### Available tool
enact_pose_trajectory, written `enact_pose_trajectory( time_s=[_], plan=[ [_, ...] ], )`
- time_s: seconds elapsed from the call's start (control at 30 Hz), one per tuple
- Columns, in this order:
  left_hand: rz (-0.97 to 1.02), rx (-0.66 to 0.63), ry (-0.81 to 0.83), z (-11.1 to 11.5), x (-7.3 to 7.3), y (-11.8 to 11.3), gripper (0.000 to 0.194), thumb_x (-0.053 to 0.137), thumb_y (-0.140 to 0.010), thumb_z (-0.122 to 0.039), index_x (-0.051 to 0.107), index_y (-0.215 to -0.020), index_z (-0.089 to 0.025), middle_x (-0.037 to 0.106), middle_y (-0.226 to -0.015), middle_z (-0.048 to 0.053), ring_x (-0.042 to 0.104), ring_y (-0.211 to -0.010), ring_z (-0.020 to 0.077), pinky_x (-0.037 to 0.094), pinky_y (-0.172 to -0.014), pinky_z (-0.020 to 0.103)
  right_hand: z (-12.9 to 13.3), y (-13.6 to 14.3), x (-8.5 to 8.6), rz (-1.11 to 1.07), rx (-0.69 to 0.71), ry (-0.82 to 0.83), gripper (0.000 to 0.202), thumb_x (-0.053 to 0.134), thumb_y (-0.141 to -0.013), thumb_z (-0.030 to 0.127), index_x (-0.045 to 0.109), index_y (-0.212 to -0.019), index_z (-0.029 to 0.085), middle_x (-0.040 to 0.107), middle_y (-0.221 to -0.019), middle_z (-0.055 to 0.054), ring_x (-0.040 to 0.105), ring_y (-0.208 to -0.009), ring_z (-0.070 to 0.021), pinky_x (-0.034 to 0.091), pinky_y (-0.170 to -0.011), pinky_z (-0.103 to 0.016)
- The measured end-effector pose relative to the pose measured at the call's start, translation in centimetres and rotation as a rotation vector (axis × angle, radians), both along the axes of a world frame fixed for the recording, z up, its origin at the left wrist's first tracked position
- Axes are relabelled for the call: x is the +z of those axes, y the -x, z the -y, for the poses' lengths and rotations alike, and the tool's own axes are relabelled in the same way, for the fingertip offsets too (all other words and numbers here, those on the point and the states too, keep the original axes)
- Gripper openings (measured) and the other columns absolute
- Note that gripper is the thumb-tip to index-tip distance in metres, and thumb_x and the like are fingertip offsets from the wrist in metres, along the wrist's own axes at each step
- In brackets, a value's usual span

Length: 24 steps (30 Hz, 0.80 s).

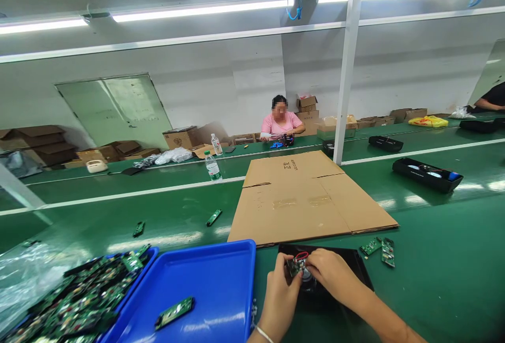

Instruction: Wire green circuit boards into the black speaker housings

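Green bench: one, spanning your scene from left to right. Cardboard: one flattened sheet, lying beyond your hands, printed on its far part. Person: one, pink top, at the far side, both hands at dark and blue items. Blue tray: one, near, left of your hands, a lone board lying aslant in it. Second tray: blue, just left of the first, heaped with green boards; clear plastic at its left. Black case: one, near, flat on the bench beneath your hands, a round part showing between them. Open case: black, farther off to the right, a blue piece inside. Left hand: yours, pale band at the wrist, thumb and fingers pinching the work board. Right hand: yours, fingers drawn narrow at that board's right side; you cannot tell from here whether they grip anything. Bottle: one, clear, upright, left of the cardboard. Work board: green, held above the case's left part. Loose pair: two boards, right of the case. Red wire: looped, just beyond the work board.
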<state>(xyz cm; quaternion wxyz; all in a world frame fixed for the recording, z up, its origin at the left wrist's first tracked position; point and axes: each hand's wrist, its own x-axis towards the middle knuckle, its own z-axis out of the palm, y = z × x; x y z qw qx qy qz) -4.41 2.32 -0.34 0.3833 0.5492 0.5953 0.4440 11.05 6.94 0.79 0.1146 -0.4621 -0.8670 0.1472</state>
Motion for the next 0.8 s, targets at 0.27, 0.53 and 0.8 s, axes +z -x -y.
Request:
enact_pose_trajectory(
  time_s=[0.27, 0.53, 0.8],
  plan=[
    [-0.092, -0.013, -0.031, 0.1, 0.2, 0.2, 0.014, 0.052, -0.081, -0.025, 0.052, -0.094, -0.021, 0.072, -0.086, 0.009, 0.065, -0.08, 0.0252, 0.047, -0.073, 0.036, 0.3, 1.0, -1.4, 0.029, -0.055, -0.06, 0.025, 0.047, -0.085, 0.002, 0.066, -0.078, 0.016, 0.07, -0.081, -0.009, 0.063, -0.079, -0.0187, 0.041, -0.071, -0.027],
    [-0.033, -0.127, -0.038, 0.1, -0.2, 0.8, 0.019, 0.049, -0.084, -0.024, 0.054, -0.102, -0.021, 0.072, -0.09, 0.008, 0.066, -0.082, 0.023, 0.05, -0.075, 0.035, -0.1, -0.6, 0.2, -0.197, -0.024, -0.022, 0.028, 0.061, -0.082, 0.01, 0.063, -0.108, 0.02, 0.065, -0.106, -0.006, 0.059, -0.102, -0.0201, 0.047, -0.089, -0.03],
    [0.001, -0.114, -0.056, 0.4, 0.8, 0.1, 0.016, 0.051, -0.082, -0.018, 0.059, -0.095, -0.021, 0.07, -0.076, 0.002, 0.065, -0.069, 0.0174, 0.052, -0.065, 0.027, -0.4, -1.1, 0.2, -0.326, 0.038, 0.11, 0.015, 0.058, -0.081, 0.015, 0.065, -0.094, 0.02, 0.065, -0.092, -0.003, 0.059, -0.091, -0.0178, 0.048, -0.081, -0.028]
  ],
)
